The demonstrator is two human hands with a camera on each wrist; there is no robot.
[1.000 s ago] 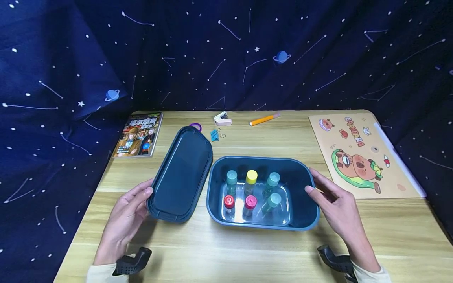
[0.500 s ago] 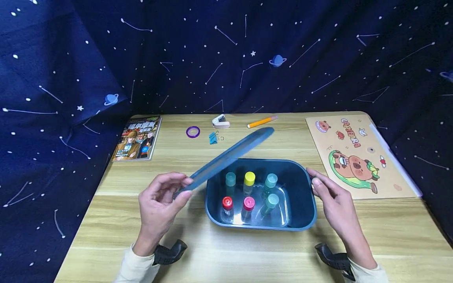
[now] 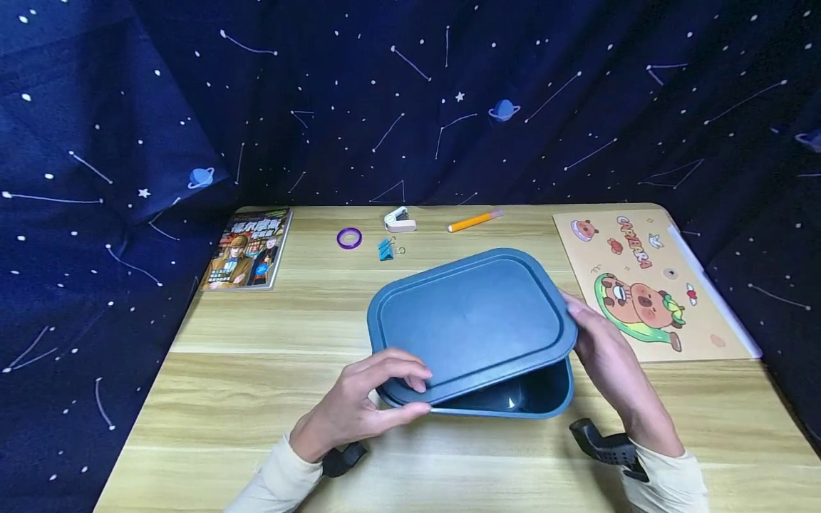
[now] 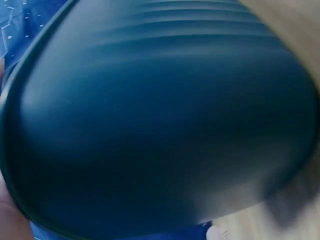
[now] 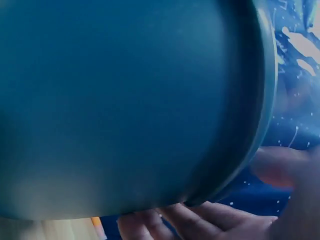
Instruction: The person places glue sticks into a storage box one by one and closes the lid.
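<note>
A dark blue lid lies askew over the matching plastic box, turned so that a gap shows along the front right. My left hand pinches the lid's front left edge, fingers on top and thumb lower at the front. My right hand holds the right end of the box, close to the lid's right corner. In the right wrist view its fingers lie along the far side and the thumb is at the rim. The box's contents are hidden. The left wrist view shows mostly the box wall.
Behind the box lie a purple tape ring, a blue binder clip, a small white-and-pink stapler and an orange marker. A comic-style book is at back left, a capybara folder at right, on the wooden table.
The left hand has brought the lid rightward from beside the box and laid it over the top, covering the bottles with coloured caps. The right hand has stayed at the box's right end.
</note>
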